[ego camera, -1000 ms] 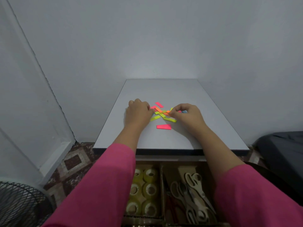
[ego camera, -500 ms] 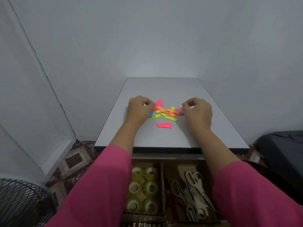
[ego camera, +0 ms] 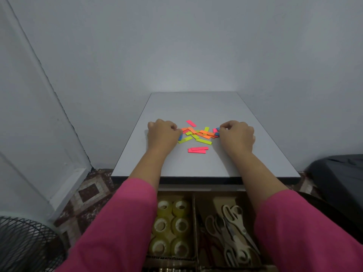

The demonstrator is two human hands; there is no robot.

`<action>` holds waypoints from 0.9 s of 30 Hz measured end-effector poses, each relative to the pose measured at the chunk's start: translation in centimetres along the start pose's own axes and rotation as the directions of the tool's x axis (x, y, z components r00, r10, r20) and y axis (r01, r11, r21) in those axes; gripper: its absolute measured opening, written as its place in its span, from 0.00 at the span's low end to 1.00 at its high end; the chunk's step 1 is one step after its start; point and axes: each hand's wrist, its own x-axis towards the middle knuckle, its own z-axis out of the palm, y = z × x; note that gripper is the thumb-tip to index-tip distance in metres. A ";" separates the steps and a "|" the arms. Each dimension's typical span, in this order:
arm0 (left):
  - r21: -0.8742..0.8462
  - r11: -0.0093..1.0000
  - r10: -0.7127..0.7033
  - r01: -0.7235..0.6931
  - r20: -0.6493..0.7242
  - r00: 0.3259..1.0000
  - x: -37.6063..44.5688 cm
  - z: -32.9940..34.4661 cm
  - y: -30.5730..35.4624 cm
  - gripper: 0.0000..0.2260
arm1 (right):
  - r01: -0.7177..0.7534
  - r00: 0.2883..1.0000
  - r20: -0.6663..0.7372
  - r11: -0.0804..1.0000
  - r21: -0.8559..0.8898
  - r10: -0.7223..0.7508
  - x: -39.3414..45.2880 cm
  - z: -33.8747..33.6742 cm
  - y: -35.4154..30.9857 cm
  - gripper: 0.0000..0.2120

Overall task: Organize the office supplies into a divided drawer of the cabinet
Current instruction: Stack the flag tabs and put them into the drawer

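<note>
Since a second ago, I log both hands parted: left hand (ego camera: 163, 134) at nine o'clock and right hand (ego camera: 236, 135) at three o'clock of the scattered neon paper flag strips (ego camera: 198, 134), fingers curled at the pile's edges, grip on strips unclear. Gathering unfinished. Grey laminate cabinet top (ego camera: 196, 107); open divided cardboard drawer (ego camera: 194, 213) at six o'clock; grey walls.

Pink sleeves (ego camera: 125, 228) cover parts of the brown divided cardboard drawer (ego camera: 194, 213); the bottom edge cuts off its cream-handled scissors (ego camera: 233, 232); curled fingertips stay hidden.
</note>
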 end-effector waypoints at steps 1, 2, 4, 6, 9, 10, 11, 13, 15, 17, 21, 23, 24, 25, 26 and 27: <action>0.041 0.999 0.000 -0.002 0.036 0.999 0.1 0.1 0.1 0.09 | -0.001 1.000 -0.002 1.000 0.007 0.001 0.0 0.0 0.0 0.10; 0.060 0.998 0.005 -0.009 0.057 0.998 0.1 0.2 0.2 0.09 | -0.005 1.000 -0.002 1.000 0.012 0.005 0.0 0.0 0.0 0.10; 0.059 0.998 0.022 -0.025 0.051 0.998 0.1 0.3 0.3 0.08 | -0.010 1.000 0.001 1.000 0.016 0.010 0.0 0.0 0.0 0.10; 0.031 0.999 0.031 -0.032 0.027 0.999 0.0 0.2 0.4 0.06 | -0.017 1.000 0.008 1.000 0.019 0.017 0.1 0.0 0.0 0.10; -0.097 0.994 0.039 -0.039 0.001 0.999 -0.3 0.0 0.3 0.02 | -0.025 1.000 0.016 1.000 0.012 0.024 0.0 0.0 -0.1 0.11; -0.139 0.990 0.038 -0.038 0.002 0.999 -0.3 -0.1 0.3 0.03 | -0.024 1.000 0.018 1.000 0.010 0.024 0.0 -0.1 -0.1 0.11; -0.171 0.984 0.043 -0.041 0.008 0.999 -0.4 -0.1 0.4 0.05 | -0.023 1.000 0.021 1.000 0.009 0.023 0.0 -0.1 -0.1 0.11; -0.177 0.982 0.064 -0.057 0.031 0.997 -0.5 -0.1 0.5 0.05 | -0.021 0.999 0.025 1.000 0.010 0.021 0.0 -0.1 -0.1 0.11; -0.131 0.988 0.083 -0.082 0.004 0.997 -0.5 0.0 0.5 0.08 | -0.019 1.000 0.022 1.000 0.008 0.019 0.0 -0.1 -0.1 0.11; -0.056 0.997 0.049 -0.052 -0.056 0.997 -0.1 0.1 0.3 0.12 | -0.018 1.000 0.017 1.000 0.011 0.018 0.0 0.0 0.0 0.11; 0.099 0.995 0.027 -0.027 -0.001 1.000 0.3 0.4 0.1 0.13 | -0.015 1.000 0.008 1.000 0.025 0.015 0.1 0.1 0.0 0.10; 0.121 0.992 0.042 -0.043 0.013 0.999 0.4 0.5 0.2 0.13 | -0.014 1.000 0.014 1.000 0.018 0.014 0.1 0.1 0.0 0.11; 0.116 0.992 0.044 -0.045 0.010 0.999 0.4 0.5 0.2 0.12 | -0.015 1.000 0.018 1.000 0.017 0.014 0.1 0.1 0.0 0.11; 0.109 0.993 0.043 -0.044 0.007 0.999 0.4 0.5 0.2 0.11 | -0.015 1.000 0.019 1.000 0.018 0.015 0.0 0.1 0.0 0.11; 0.103 0.994 0.040 -0.041 0.009 0.999 0.4 0.6 0.1 0.11 | -0.017 1.000 0.019 1.000 0.021 0.017 0.0 0.1 0.0 0.11; 0.102 0.994 0.041 -0.042 0.011 0.999 0.4 0.6 0.1 0.10 | -0.019 1.000 0.019 1.000 0.023 0.019 0.1 0.1 0.0 0.10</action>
